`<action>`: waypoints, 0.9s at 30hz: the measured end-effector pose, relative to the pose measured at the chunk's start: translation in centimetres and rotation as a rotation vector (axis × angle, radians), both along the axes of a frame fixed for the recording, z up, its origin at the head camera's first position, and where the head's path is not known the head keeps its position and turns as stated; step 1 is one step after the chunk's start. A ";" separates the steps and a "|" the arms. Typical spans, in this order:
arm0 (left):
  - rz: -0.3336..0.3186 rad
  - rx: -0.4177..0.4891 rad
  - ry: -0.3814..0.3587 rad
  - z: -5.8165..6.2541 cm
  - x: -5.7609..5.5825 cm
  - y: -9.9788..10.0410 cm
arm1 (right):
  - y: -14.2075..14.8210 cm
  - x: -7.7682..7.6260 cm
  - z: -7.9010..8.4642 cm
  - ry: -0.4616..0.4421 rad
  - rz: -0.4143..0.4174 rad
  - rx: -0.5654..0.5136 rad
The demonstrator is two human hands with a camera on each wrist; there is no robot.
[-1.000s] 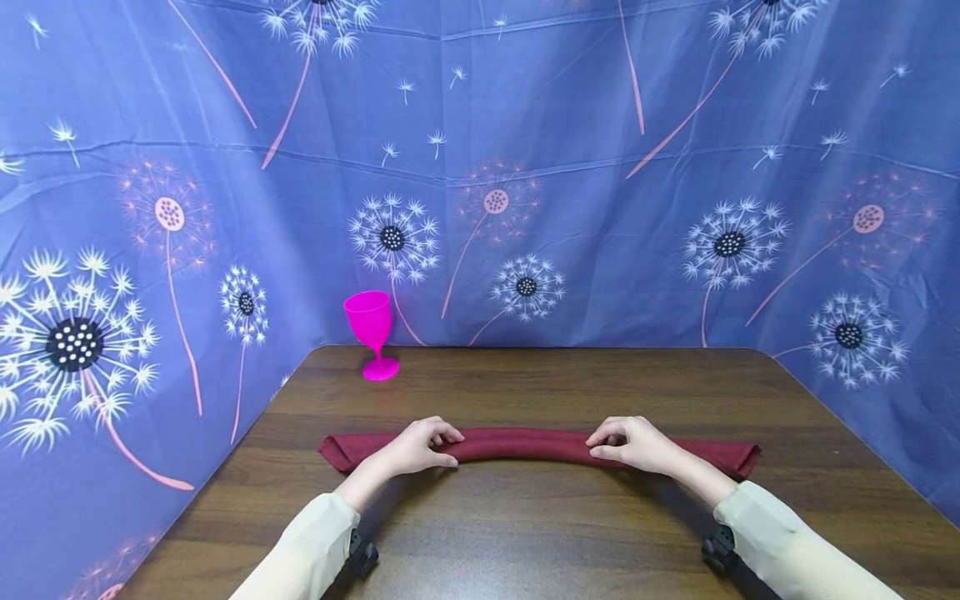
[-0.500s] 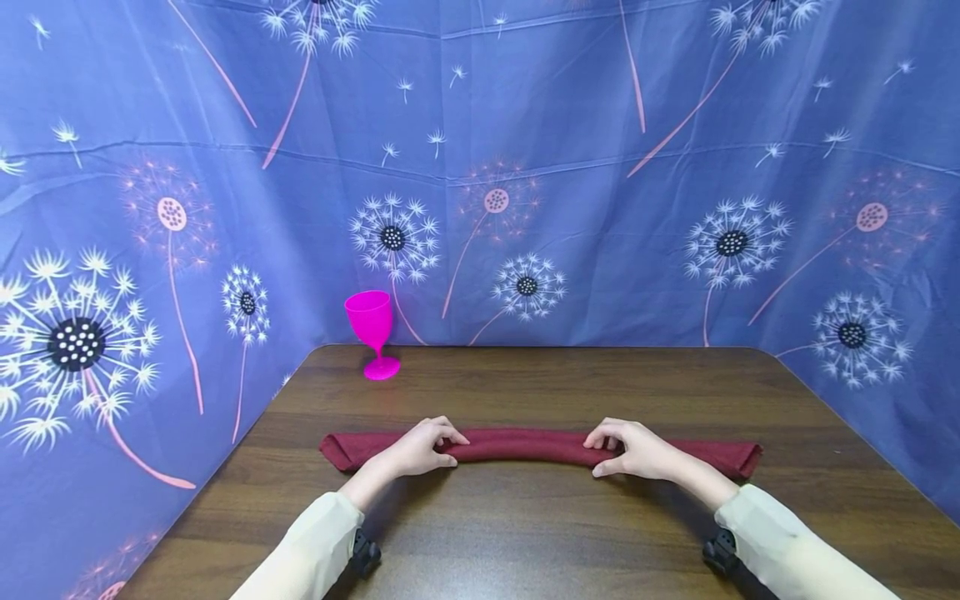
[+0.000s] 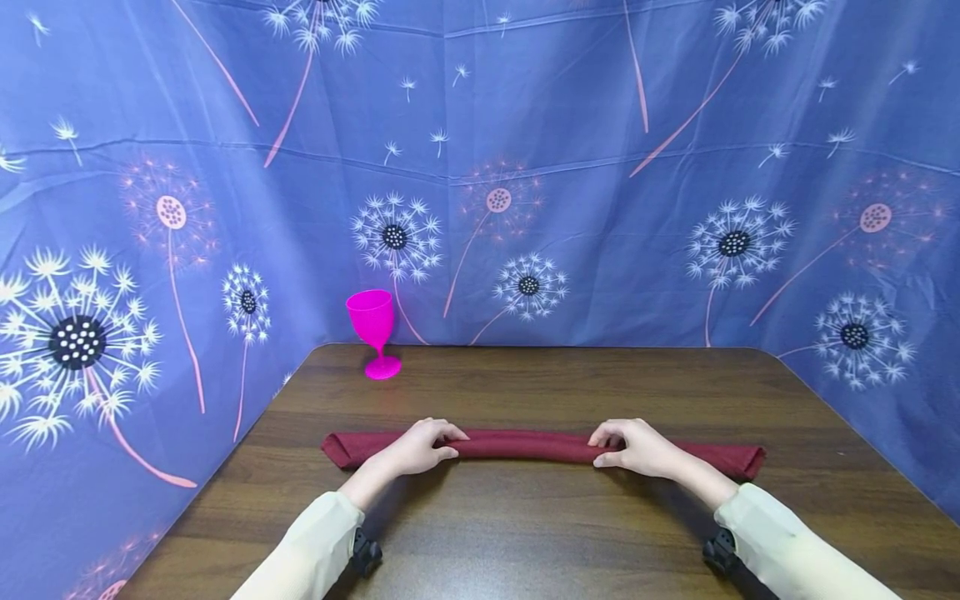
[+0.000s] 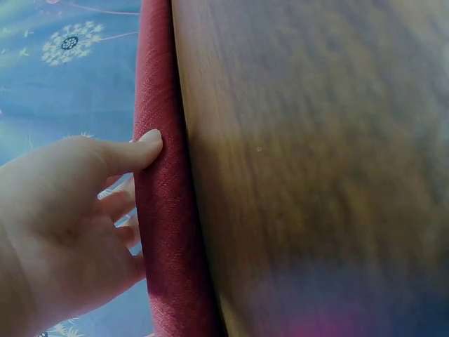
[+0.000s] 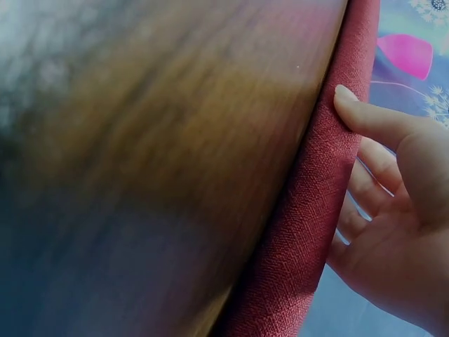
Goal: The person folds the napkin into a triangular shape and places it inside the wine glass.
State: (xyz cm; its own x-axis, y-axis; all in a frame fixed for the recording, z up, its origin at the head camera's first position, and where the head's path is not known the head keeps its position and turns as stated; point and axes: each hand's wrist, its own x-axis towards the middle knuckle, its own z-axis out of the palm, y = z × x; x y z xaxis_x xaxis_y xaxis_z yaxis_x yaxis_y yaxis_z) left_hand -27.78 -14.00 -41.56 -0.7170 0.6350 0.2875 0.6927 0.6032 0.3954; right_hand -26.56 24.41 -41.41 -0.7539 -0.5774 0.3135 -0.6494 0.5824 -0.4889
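Observation:
A dark red cloth point(image 3: 525, 445), rolled into a long tube, lies crosswise on the wooden table in the head view. My left hand point(image 3: 420, 447) grips the roll left of its middle. In the left wrist view its thumb presses the near side of the cloth point(image 4: 165, 232), while the fingers reach over the far side, partly hidden. Right of the middle, my right hand point(image 3: 637, 448) holds the roll likewise. The right wrist view shows that thumb on the cloth point(image 5: 309, 189) and the curled fingers behind it. Both ends of the roll flare loosely beyond the hands.
A bright pink goblet point(image 3: 372, 321) stands upright at the table's back left, behind the cloth. The brown wooden table point(image 3: 495, 533) meets a blue dandelion-print curtain point(image 3: 600, 250) at the back and sides.
My right hand's thumb and fingers spread apart half a second ago and now sit closer together on the roll. The left hand and goblet have hardly moved.

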 end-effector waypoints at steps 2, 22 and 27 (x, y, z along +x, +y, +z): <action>0.002 0.003 -0.013 0.0 0.0 0.0 | 0.0 -0.1 0.0 -0.013 -0.013 0.000; 0.077 0.010 -0.044 -0.2 0.1 0.3 | -0.3 0.3 0.8 -0.034 -0.072 0.024; 0.081 0.019 -0.045 -0.4 -0.1 0.3 | -0.3 0.2 0.6 -0.047 -0.087 0.048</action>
